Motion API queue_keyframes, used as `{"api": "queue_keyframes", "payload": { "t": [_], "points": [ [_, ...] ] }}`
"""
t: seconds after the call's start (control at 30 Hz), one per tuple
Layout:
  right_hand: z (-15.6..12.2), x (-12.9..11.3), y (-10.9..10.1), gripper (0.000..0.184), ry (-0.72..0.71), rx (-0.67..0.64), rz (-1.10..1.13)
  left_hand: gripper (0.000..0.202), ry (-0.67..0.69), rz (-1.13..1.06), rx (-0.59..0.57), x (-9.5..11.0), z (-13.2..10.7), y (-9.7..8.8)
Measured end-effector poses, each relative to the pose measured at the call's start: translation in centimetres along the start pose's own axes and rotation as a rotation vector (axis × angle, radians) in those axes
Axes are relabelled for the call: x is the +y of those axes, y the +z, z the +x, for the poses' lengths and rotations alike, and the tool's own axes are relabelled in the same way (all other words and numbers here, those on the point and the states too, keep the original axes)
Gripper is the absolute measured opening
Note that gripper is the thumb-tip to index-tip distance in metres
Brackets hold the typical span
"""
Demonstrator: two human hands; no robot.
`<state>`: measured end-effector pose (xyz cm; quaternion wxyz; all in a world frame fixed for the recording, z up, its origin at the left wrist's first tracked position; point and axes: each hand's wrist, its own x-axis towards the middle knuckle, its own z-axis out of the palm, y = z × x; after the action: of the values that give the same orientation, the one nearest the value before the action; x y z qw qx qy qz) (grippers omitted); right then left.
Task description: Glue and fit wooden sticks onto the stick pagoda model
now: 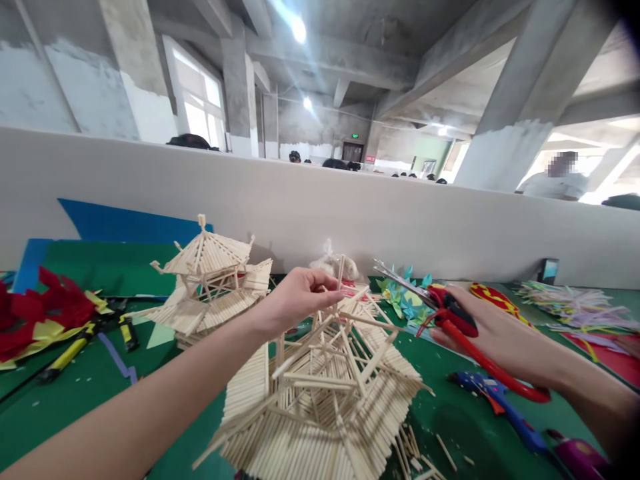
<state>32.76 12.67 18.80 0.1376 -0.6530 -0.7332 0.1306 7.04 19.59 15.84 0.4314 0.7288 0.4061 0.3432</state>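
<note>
A pavilion model built of thin wooden sticks (325, 393) stands on the green table (450, 413) in front of me. My left hand (297, 297) reaches over its top, fingers pinched on an upright stick (341, 270) at the peak. My right hand (500, 337) is to the right of the model, closed on red-handled scissors (453, 320) whose blades point up and left toward the peak. A second, finished stick pavilion (210, 283) stands behind at the left.
A blue glue gun (500, 400) lies on the table under my right hand. Red and yellow paper (45, 313) and yellow-handled tools (75, 350) lie at the left, coloured paper shapes (407, 293) and strips (575, 303) at the right. A white partition (350, 213) backs the table; people sit beyond.
</note>
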Motion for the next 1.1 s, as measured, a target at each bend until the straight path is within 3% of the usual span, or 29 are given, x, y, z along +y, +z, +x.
{"api": "queue_keyframes", "payload": {
  "t": [0.23,0.57,0.8,0.93,1.03,1.1],
  "points": [
    [-1.5,1.9,0.1,0.037,0.035,0.05,-0.012,0.021,-0.011,0.123,0.005,1.0,0.2,-0.6],
    [-2.9,3.0,1.0,0.037,0.002,0.136,-0.036,0.023,0.005,-0.015,0.015,1.6,-0.1,-0.4],
    [-3.8,4.6,2.0,0.043,0.135,0.058,0.039,0.019,0.018,-0.03,0.06,1.2,0.0,-0.2],
    [-5.3,7.8,5.0,0.052,0.198,0.045,0.106,0.019,0.026,-0.025,0.06,0.9,0.3,-0.2],
    [-7.2,10.2,8.6,0.061,0.341,-0.014,0.09,0.021,0.015,-0.001,0.073,1.5,0.3,-0.7],
    [-8.7,11.5,11.1,0.057,0.429,-0.047,0.089,0.024,0.019,0.055,0.148,1.8,-0.4,-1.3]
  ]
}}
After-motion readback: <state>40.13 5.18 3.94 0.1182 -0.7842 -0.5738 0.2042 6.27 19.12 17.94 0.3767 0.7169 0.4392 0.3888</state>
